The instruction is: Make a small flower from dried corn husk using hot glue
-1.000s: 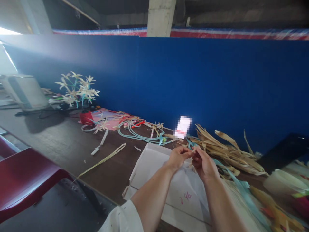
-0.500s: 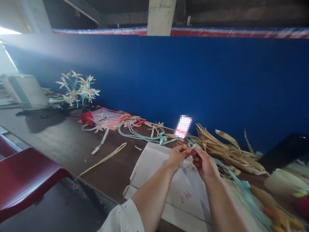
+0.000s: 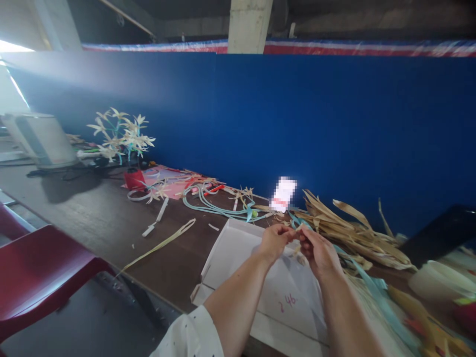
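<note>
My left hand (image 3: 275, 241) and my right hand (image 3: 323, 254) meet above an open white cardboard box (image 3: 238, 253). The fingertips of both are pinched round a small pale piece (image 3: 299, 228), too small to make out; it may be a strip of dried husk. Inside the box, just under my hands, lie some little pale scraps (image 3: 297, 255). Pink handwritten figures mark the bottom of the box. Beyond my right hand rests a heap of dried husk leaves (image 3: 345, 233).
Blue cords (image 3: 211, 207) and a looped pale strand (image 3: 163, 245) lie on the brown table (image 3: 148, 277). A red pot (image 3: 134, 179) holds pale husk flowers (image 3: 126, 134). A kettle (image 3: 55, 141), a whitish bowl (image 3: 441, 280) and a red chair (image 3: 48, 277) stand around.
My right hand has shifted slightly to the right and its fingers have turned a little round the small piece. My left hand stays almost where it was.
</note>
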Tool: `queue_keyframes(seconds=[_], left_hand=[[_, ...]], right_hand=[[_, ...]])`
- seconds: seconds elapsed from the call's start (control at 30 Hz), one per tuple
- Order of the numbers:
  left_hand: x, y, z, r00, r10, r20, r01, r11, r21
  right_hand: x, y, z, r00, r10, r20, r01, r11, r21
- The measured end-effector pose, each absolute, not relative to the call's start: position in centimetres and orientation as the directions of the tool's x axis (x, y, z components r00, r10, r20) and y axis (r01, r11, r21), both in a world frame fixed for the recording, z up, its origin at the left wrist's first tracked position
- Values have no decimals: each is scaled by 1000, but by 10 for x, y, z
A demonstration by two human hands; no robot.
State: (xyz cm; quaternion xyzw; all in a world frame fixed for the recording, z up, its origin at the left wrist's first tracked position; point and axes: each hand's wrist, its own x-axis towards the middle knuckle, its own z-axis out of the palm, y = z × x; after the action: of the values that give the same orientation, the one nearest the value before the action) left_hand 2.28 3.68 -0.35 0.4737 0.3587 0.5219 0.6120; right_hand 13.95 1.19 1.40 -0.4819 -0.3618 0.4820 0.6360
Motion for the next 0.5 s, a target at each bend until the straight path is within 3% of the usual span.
queue_keyframes(seconds=[0.3, 0.5], left_hand=[[22, 35, -3, 196, 979, 65, -265, -11, 964], [24, 40, -7, 186, 979, 85, -318, -23, 948]], right_hand=[[142, 14, 11, 271, 962, -36, -277, 42, -960], [144, 17, 13, 430, 901, -59, -331, 97, -939]])
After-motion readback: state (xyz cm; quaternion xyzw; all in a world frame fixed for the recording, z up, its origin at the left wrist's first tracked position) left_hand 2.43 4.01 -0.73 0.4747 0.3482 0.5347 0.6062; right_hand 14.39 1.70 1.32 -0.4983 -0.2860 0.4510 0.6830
